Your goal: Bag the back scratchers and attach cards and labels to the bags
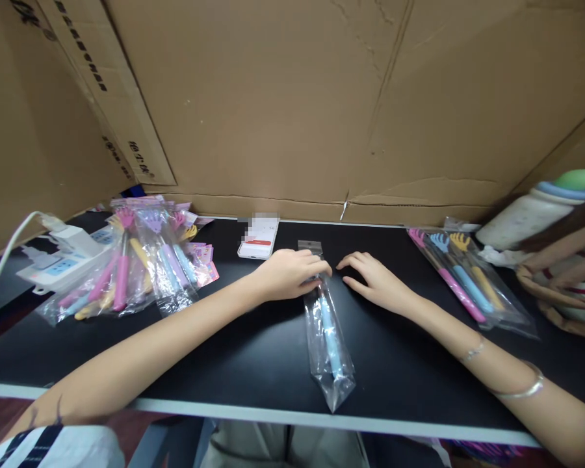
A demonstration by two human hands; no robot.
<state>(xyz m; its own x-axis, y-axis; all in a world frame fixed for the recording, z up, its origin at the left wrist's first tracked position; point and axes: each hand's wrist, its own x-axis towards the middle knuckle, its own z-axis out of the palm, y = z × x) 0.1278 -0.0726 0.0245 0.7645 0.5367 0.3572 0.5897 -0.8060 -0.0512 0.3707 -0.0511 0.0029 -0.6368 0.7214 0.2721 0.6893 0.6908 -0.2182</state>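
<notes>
pressing left hand (288,273) on clear bag (327,338) holding blue scratcher (329,335).

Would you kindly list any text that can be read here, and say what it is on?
No text reads clearly.
Cardboard wall: black printed characters at upper left, too blurred to read.
Phone: screen partly blurred, with a red bar; illegible.
Pink cards by the packed bags: print too small.
Power strip: no legible marking.

A single head-worn camera looks forward and down, close over the black table (253,364), facing a cardboard wall (292,104).
</notes>
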